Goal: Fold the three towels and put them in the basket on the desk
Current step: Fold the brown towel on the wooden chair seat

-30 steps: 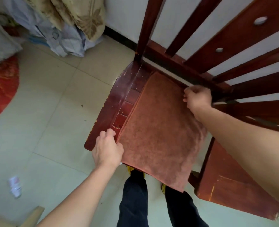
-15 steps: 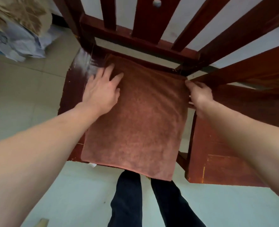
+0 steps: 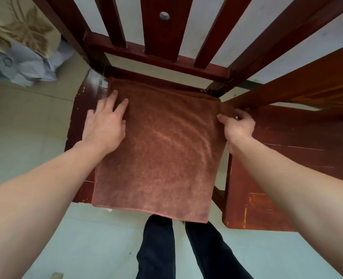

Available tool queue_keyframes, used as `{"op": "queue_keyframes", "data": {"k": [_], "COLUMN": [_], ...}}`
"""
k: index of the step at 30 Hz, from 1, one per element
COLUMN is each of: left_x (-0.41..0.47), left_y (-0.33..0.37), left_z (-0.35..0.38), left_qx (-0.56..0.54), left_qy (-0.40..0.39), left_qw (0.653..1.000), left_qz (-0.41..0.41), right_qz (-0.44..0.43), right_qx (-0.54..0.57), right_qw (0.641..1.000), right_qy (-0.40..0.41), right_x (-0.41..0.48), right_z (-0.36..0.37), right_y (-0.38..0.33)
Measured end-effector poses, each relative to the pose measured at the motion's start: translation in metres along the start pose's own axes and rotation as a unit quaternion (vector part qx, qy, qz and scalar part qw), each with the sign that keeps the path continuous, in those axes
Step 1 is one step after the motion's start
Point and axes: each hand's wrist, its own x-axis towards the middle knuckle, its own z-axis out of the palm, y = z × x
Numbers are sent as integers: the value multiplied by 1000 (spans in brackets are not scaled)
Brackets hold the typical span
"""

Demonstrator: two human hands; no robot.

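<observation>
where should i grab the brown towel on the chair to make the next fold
Take the two near corners of the towel, coming from the front. That edge hangs free past the chair seat, so fingers can slip under it, while the far edge lies tight against the chair back. The left hand rests flat on the cloth; the right hand pinches the far right corner.

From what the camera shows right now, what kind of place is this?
Probably a room in a home: a wooden chair on a pale tiled floor, bedding or laundry heaped by the wall, and a brown towel spread on the seat.
</observation>
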Motion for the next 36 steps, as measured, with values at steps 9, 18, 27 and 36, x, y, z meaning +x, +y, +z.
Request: {"op": "queue_keyframes", "data": {"k": [9,18,27,36], "left_x": [1,3,-1,-108], "left_y": [6,9,12,28], "left_z": [0,-2,-9,36], "left_qx": [2,17,-19,-226], "left_qy": [1,-8,49,30], "left_qw": [1000,1000,999,905], "left_qz": [-18,-24,-13,-359], "right_qz": [-182,-244,-186,150], "right_qx": [-239,-314,-244,-104], "right_qw": [945,917,952,973], "right_qy": [-130,11,-13,-144], "right_x": [24,26,-6,-80], "right_z": [-23,-23,-29,-37], "right_y": [-40,-38,-17,104]}}
